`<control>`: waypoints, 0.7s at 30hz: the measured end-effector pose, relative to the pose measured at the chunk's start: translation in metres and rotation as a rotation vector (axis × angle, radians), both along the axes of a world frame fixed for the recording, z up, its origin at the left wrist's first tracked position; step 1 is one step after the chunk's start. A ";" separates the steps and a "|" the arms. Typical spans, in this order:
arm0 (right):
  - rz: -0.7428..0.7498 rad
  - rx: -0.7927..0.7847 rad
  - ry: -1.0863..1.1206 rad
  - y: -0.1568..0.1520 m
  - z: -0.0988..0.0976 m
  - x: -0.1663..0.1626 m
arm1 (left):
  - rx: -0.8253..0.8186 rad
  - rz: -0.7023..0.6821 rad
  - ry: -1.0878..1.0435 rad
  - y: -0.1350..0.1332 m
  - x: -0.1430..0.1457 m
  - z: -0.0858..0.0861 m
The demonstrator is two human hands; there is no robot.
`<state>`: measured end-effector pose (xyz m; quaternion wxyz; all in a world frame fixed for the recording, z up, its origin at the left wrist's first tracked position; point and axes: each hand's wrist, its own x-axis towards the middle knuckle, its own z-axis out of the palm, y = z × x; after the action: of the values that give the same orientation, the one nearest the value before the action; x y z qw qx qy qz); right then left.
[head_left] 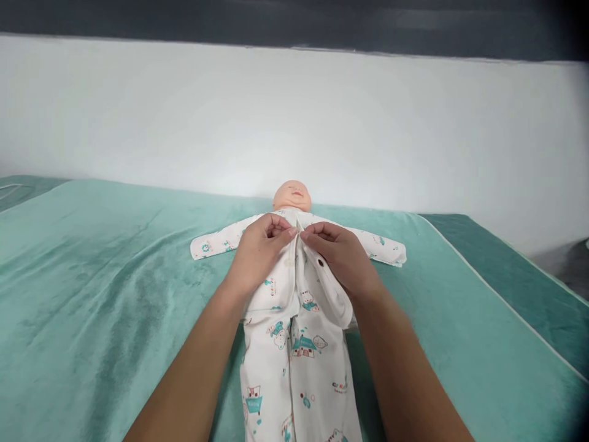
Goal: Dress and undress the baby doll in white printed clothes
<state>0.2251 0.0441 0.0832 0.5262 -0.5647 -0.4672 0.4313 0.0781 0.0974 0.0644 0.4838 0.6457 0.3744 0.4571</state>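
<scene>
A baby doll (pixel 293 195) lies on its back, dressed in a white printed shirt (pixel 271 288) and matching trousers (pixel 306 362). The shirt's sleeves stretch out to both sides. At the chest, my left hand (pixel 264 242) pinches one front edge of the shirt. Just beside it, my right hand (pixel 335 248) pinches the other front edge, fingertips nearly touching the left ones. Below the hands the right-hand front flap hangs loose and folded back, with a small dark snap or button (pixel 321 263) on it. What exactly sits between the fingertips is hidden.
A green blanket (pixel 115 294) with soft wrinkles covers the surface under the doll. A darker green strip (pixel 506 270) runs along the right, past a pale edge line. Behind the doll rises a white wall (pixel 294 116) with a dark band on top.
</scene>
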 end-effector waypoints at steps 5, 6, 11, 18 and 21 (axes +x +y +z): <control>0.034 0.004 0.121 0.000 -0.002 0.005 | -0.106 -0.029 -0.031 -0.006 0.005 0.006; 0.039 0.004 0.133 0.001 -0.003 0.005 | -0.112 -0.038 -0.030 -0.006 0.005 0.006; 0.064 -0.019 0.144 0.003 -0.010 0.008 | -0.148 -0.081 -0.090 -0.003 0.003 0.000; 0.062 -0.036 0.175 0.003 -0.013 0.010 | -0.191 -0.071 -0.193 -0.002 0.001 -0.004; 0.080 -0.029 0.134 0.004 -0.016 0.012 | -0.157 -0.072 -0.164 -0.002 0.001 -0.005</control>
<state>0.2370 0.0476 0.0676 0.5303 -0.5232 -0.4468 0.4954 0.0792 0.0950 0.0596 0.5779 0.5792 0.3449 0.4601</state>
